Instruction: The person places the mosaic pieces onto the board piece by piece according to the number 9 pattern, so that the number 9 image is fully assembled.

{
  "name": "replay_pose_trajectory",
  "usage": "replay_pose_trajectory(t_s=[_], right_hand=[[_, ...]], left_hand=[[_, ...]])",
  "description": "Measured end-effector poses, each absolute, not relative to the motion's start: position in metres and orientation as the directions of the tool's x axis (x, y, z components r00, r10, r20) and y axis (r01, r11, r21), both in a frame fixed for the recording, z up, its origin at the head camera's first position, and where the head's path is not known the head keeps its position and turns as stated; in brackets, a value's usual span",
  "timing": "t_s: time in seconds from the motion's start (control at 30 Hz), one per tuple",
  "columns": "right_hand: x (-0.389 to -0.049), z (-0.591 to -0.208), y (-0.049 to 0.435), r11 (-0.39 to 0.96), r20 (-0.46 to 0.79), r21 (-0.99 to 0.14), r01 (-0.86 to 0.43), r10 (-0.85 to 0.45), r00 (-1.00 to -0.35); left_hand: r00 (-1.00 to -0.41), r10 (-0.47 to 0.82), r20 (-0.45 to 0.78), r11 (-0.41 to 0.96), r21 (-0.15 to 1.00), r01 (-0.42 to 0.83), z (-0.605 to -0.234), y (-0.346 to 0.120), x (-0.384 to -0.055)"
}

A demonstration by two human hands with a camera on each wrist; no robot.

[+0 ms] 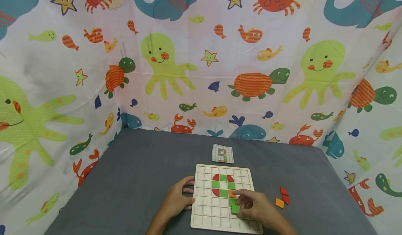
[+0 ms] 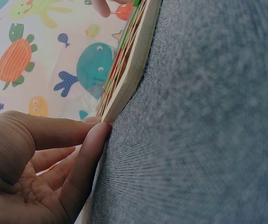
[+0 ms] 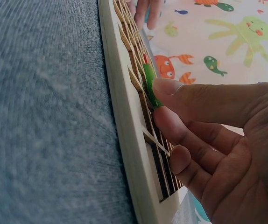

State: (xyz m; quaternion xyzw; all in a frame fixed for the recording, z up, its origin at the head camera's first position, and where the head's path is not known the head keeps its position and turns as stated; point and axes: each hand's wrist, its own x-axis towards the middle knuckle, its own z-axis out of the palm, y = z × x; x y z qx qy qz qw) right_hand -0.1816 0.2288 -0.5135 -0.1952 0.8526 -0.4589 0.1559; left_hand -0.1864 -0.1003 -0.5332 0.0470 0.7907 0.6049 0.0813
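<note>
A pale wooden grid board [image 1: 205, 210] lies on the table, with red quarter-round, green and orange tiles set in its cells. My left hand [image 1: 176, 198] grips the board's left edge; in the left wrist view thumb and finger meet at the board's rim [image 2: 131, 77]. Over the lower right cells my right hand [image 1: 259, 207] pinches a green square tile [image 1: 235, 210] between thumb and fingers. That tile [image 3: 150, 81] stands tilted against the grid in the right wrist view. Another green tile [image 1: 232, 202] lies just above it, partly hidden by the fingers.
Behind the board lies a small pattern card [image 1: 222, 153] printed with a coloured grid. Loose red tiles [image 1: 284, 190] and an orange square tile [image 1: 279, 203] lie to the right on the grey tabletop [image 1: 150, 158]. A sea-animal curtain [image 1: 188, 71] surrounds the table.
</note>
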Motion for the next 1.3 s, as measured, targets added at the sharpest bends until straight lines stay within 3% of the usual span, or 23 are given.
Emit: replay_pose_trajectory(t_s=[1.3], right_hand=[[-0.1786, -0.5125, 0.2264, 0.471, -0.094, -0.868, -0.159, -0.47, -0.878]], left_hand=[[-0.981, 0.182, -0.072, 0.252, 0.967, -0.024, -0.5324, -0.1012, -0.1865]])
